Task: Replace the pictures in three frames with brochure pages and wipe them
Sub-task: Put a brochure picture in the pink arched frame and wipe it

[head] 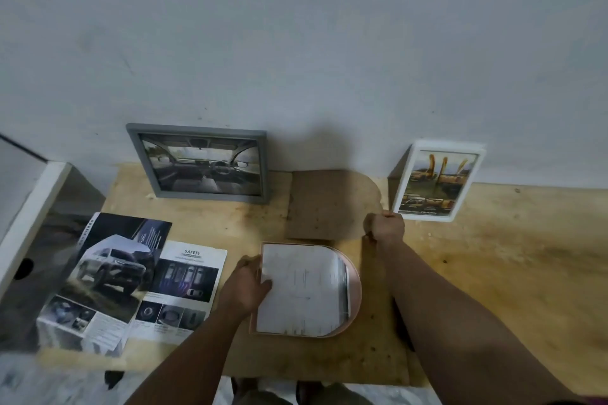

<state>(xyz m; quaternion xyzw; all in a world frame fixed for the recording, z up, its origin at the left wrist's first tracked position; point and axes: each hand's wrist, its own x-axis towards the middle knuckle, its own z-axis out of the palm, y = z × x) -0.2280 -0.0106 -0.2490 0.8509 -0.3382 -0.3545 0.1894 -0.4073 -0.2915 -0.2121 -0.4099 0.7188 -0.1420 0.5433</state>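
Pink arch-shaped frame (353,276) lies flat at centre of wooden table (493,256), face down, w/ a pale brochure page (302,289) laid in its opening; page's right edge is curled up slightly. Left hand (246,286) rests on frame's left edge, thumb on the page, fingers curled round the frame's edge. Right hand (383,227) is far-right of the frame, fingers curled tight; it appears to pinch the near-right corner of brown arch-shaped backing board (329,204), which lies flat just beyond the frame. Grey frame (200,163) stands far-left against wall (296,43), showing a car-interior pic. White frame (439,179) stands far-right, leaning on wall, showing a yellow-vehicle pic; its near-left corner is just beside right hand. Open car brochure (108,276) lies near-left, a loose "SAFETY" page (184,289) partly under it. White box edge (29,220) at far left.
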